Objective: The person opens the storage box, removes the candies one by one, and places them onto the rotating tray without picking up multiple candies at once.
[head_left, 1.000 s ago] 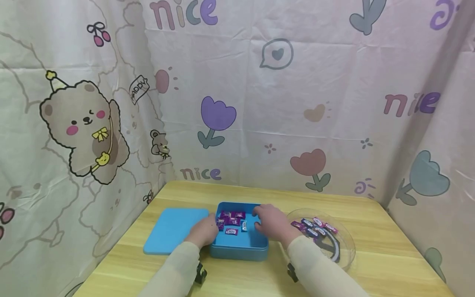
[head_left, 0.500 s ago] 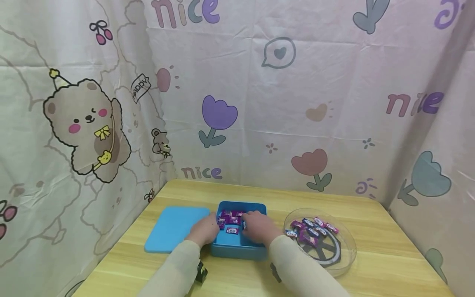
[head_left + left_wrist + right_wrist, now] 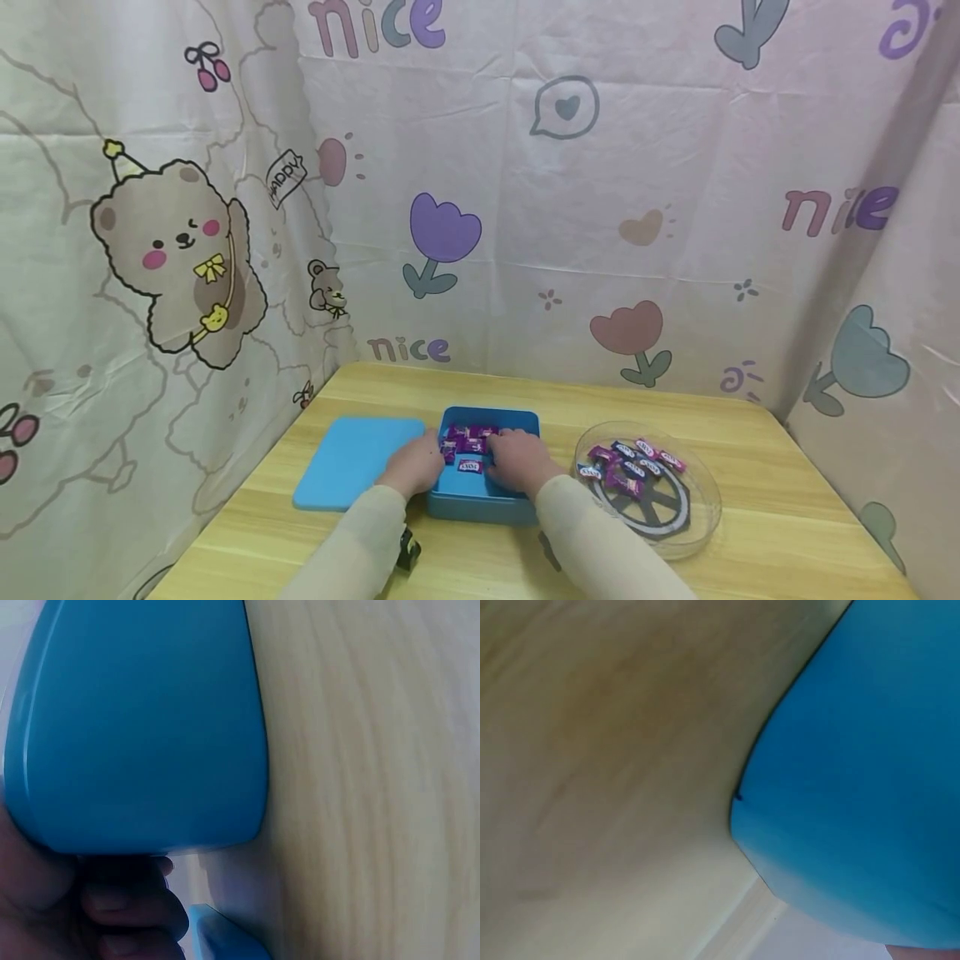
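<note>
Nearest, the left hand (image 3: 415, 463) rests against the left wall of the blue box (image 3: 480, 505), fingers curled at its edge. The right hand (image 3: 520, 459) lies inside the box over the wrapped candies (image 3: 467, 440); whether it pinches one I cannot tell. The candies are probably light and slippery in their foil, best pinched across the short sides. Left lies the blue lid (image 3: 352, 460), right the clear dish (image 3: 693, 521), all on the counter (image 3: 757, 550).

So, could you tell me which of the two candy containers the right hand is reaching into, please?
The blue box at the centre: the right hand rests among its purple candies. The clear round dish, further right, is untouched.
</note>
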{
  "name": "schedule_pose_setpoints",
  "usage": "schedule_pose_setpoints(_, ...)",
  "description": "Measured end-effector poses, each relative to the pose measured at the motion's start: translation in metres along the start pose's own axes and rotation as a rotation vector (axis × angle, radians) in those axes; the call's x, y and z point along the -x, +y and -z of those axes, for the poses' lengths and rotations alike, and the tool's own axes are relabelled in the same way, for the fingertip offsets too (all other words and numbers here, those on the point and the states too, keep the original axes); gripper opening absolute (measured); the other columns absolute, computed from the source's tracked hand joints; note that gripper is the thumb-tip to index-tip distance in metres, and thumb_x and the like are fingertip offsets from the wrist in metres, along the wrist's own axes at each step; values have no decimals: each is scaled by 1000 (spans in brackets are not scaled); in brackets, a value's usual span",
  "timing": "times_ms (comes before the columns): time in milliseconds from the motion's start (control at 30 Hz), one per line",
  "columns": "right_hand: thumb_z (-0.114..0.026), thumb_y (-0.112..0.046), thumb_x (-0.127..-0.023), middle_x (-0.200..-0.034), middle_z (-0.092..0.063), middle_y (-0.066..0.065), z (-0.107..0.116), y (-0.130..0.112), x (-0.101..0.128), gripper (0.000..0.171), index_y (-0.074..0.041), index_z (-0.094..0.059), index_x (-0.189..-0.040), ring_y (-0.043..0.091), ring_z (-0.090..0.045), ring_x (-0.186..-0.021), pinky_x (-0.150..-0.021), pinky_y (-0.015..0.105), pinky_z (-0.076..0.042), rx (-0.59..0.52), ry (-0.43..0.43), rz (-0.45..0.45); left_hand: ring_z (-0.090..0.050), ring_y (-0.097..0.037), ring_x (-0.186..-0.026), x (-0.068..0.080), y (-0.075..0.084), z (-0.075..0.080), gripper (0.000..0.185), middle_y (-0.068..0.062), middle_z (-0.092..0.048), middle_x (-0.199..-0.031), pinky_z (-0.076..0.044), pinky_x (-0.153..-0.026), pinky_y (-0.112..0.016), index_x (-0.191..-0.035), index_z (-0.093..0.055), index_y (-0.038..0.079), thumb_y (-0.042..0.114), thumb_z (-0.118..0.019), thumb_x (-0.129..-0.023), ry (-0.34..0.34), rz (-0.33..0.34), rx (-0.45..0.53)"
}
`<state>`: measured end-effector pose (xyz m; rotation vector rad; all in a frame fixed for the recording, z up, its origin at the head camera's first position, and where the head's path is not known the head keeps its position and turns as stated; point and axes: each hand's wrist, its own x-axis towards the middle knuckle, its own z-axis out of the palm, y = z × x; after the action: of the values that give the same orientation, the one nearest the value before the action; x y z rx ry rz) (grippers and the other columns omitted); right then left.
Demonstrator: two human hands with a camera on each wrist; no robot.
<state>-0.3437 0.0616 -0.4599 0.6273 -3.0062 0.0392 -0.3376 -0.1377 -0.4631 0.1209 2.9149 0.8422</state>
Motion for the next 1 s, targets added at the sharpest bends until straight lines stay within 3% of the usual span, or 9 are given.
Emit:
schedule_pose_setpoints(233,-74,-33,-91,-92,-67,2,-3,-2,-2,22,-17,-72,-105,22,-63,-83,-81,45,-56,-16,-6,-20,-55,-38,-124,1,-1,0,44,-23,-55,-140,-40,-103,-63,-143,-46,-5,12,-44,-104,-2,-4,-4)
schedule_pose_setpoints(467,-69,-28,-97,-97,-69,2,-3,-6,-3,19,-17,-73,-113,23,-66,-90,-88,46,-56,-46,-41,-52,-52,-39,-127,1,-1,0,45,-23,-54,-142,-39,-104,-63,-146,-44,-5,12,-43,-104,-5,4,13)
schedule_pose_setpoints(700,-65,-28,-100,-96,-71,3,-2,-9,-1,21,-15,-72,-115,23,-69,-91,-89,46,-56,-49,-38,-51,-56,-37,-121,0,0,-1,43,-21,-57,-138,-41,-103,-63,-143,-47,-4,12,-45,-103,-2,-8,-9)
schedule_pose_setpoints(1000,-65,-24,-99,-116,-70,7,2,-3,-1,27,-16,-69,-124,31,-65,-110,-97,53,-50,-28,26,-28,-51,-39,-129,0,0,0,48,-22,-51,-145,-39,-106,-63,-148,-41,-4,12,-44,-104,-10,7,4)
